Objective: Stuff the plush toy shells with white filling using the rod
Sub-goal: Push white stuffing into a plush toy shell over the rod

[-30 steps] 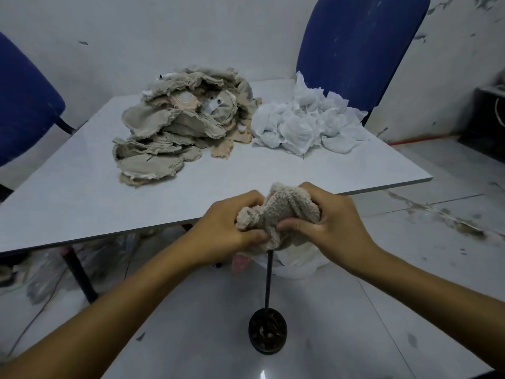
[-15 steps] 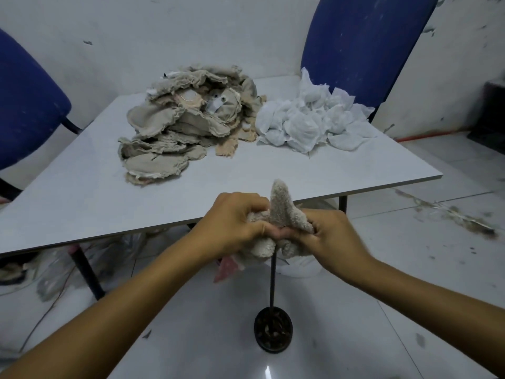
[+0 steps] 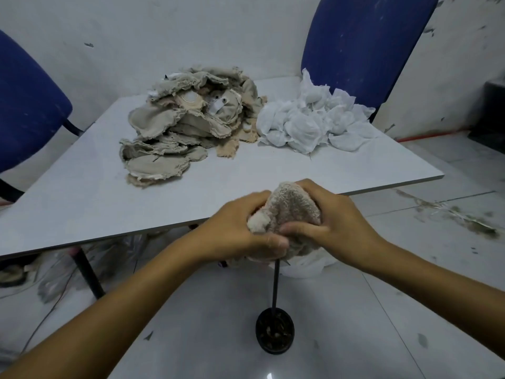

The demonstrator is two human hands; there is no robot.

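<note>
A scuffed white wall (image 3: 164, 31) and pale tiled floor (image 3: 437, 242) make up the room, with two blue chairs (image 3: 366, 42) pushed up at the far side and left end of a light grey counter (image 3: 82, 187). On the counter, a messy heap of flat beige plush shells (image 3: 180, 124) is piled toward the back, and just to its right, pretty much touching it, a mound of white filling packets (image 3: 311, 124) is dumped.

In front of the counter's near edge, one fuzzy beige plush toy shell (image 3: 289, 212) is held up in the air between both hands. It's wrapped on its left side by the left hand (image 3: 237, 228), fingers curled over the top and the thumb (image 3: 270, 242) pressed along the bottom front. The right side is gripped by the right hand (image 3: 336, 222), with its fingers hidden behind the shell and its thumb (image 3: 303, 229) laid across the front, nearly meeting the left thumb. So the shell is bunched tight between the two grips, with only a rounded top and a small nub at the left poking out.

A thin black rod (image 3: 276, 285) is seen coming straight out from under the shell and running down to a round black base (image 3: 274, 335) standing on the floor. The rod's upper end is hidden inside the bunched fabric. Something white (image 3: 306, 266) is partly visible on the floor behind the hands.
</note>
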